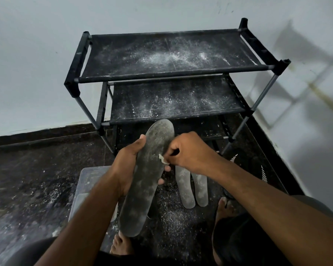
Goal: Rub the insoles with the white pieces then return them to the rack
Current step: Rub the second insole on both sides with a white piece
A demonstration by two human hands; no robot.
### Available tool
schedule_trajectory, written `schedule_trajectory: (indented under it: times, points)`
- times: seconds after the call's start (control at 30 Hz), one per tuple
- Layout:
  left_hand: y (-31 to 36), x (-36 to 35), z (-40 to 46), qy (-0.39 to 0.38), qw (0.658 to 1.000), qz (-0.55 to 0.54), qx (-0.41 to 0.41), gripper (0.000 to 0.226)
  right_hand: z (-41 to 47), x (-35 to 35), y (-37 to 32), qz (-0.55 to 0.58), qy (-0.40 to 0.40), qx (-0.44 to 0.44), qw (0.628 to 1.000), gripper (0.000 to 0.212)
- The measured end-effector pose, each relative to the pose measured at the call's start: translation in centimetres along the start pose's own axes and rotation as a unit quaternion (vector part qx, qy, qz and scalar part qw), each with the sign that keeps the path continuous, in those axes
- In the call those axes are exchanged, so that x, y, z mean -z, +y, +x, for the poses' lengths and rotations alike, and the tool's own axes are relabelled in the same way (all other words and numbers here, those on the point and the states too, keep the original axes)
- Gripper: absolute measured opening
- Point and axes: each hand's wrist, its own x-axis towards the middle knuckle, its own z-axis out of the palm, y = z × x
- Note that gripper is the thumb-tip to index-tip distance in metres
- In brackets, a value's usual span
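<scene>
A long dark grey insole (pixel 144 181), dusted with white, is held upright in front of me. My left hand (pixel 130 166) grips it around the middle, thumb at its left edge and fingertips showing at its right edge. My right hand (pixel 188 152) pinches a small white piece (pixel 162 159) and presses it against the insole's right edge. Two more dusty insoles (pixel 192 186) lie side by side on the floor below my right hand. The black rack (pixel 173 73) stands behind against the wall, its fabric shelves speckled with white powder.
A clear plastic container (pixel 85 181) sits on the floor under my left forearm. The dark floor (pixel 37 189) is scattered with white crumbs. My bare feet (pixel 224 208) are near the insoles. White walls meet in a corner at the right.
</scene>
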Motion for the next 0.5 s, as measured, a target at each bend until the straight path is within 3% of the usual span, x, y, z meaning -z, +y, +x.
schedule_trajectory:
  times: [0.13, 0.27, 0.43, 0.5]
  points:
    - [0.23, -0.10, -0.08, -0.011, 1.000, -0.010, -0.010, 0.070, 0.54, 1.16, 0.24, -0.016, 0.106, -0.011, 0.994, 0.009]
    - [0.11, -0.04, -0.15, -0.009, 1.000, 0.000, -0.004, 0.069, -0.10, 0.25, -0.30, -0.017, -0.001, 0.001, 1.000, 0.006]
    - [0.27, 0.08, 0.00, -0.018, 1.000, -0.011, -0.015, 0.069, 0.51, 0.89, 0.10, -0.027, 0.118, 0.001, 0.993, 0.008]
    - [0.15, 0.02, -0.01, -0.017, 1.000, -0.003, -0.015, 0.069, 0.27, 0.24, -0.07, -0.017, 0.070, 0.003, 0.997, 0.009]
